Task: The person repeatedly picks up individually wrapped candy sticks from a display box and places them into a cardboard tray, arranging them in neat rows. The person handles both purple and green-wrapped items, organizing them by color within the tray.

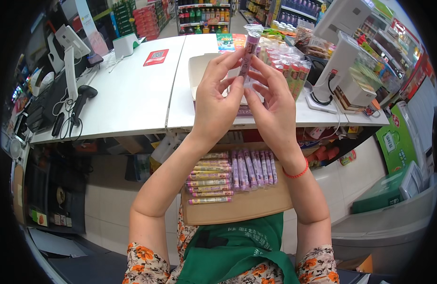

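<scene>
Above the counter edge, both my hands hold up a slim purple candy tube, tilted slightly, with its pale end upward. My left hand pinches it from the left with fingers and thumb. From the right, the fingers of my right hand bend against the same tube; a red cord circles that wrist. Below my hands, a brown cardboard piece bears a row of upright purple tubes and a stack of yellow tubes with pink ends. An open pale box stands behind my hands, partly hidden.
The white counter carries a handheld scanner at left and a red card. Bagged tubes and a white device stand at right. Stocked drink shelves are behind. A green bin sits at lower right.
</scene>
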The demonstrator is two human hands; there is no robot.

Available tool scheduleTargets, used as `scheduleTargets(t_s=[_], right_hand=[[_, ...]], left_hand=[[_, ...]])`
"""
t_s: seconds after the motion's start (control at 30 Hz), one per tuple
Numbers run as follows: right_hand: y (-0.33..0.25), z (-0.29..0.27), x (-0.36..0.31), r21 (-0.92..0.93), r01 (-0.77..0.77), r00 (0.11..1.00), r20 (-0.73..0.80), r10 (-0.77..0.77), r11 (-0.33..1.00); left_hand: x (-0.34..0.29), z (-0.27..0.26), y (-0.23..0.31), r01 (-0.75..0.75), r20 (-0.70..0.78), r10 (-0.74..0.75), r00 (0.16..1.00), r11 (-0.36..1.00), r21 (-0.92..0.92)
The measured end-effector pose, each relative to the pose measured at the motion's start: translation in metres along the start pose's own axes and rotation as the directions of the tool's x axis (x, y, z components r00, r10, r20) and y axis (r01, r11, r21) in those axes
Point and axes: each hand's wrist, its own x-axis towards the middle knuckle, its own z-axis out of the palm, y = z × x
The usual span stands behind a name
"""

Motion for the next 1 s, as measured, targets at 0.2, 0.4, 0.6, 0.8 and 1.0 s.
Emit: scheduleTargets(t_s=[0.2, 0.4, 0.6, 0.8, 1.0], right_hand=[[-0.011, -0.005, -0.006, 0.009, 0.034, 0.999, -0.028, -0.034, 0.999], [-0.026, -0.014, -0.015, -0.022, 0.027, 0.999, -0.026, -0.028, 0.999], [-0.030, -0.021, -0.027, -0.016, 0.054, 0.995, -0.087, -0.056, 0.998], [-0.034, -0.032, -0.042, -0.048, 0.031, 0.995, -0.095, -0.035, 0.998], [-0.032, -0.040, -0.057, -0.038, 0.012, 0.993, -0.115, -0.016, 0.999]], left_hand=[[-0.007, 0.004, 0.017, -0.011, 0.007, 0.011, 1.000, 1.000, -0.008], [-0.016, 0.008, 0.030, -0.035, 0.035, 0.037, 0.999, 0.999, -0.039], [-0.027, 0.015, 0.040, -0.023, 0.070, 0.027, 0.997, 0.998, -0.061], [-0.039, 0.022, 0.042, 0.025, 0.105, -0.013, 0.994, 0.994, -0.109], [-0.052, 0.029, 0.043, 0.098, 0.143, -0.081, 0.986, 0.988, -0.117]])
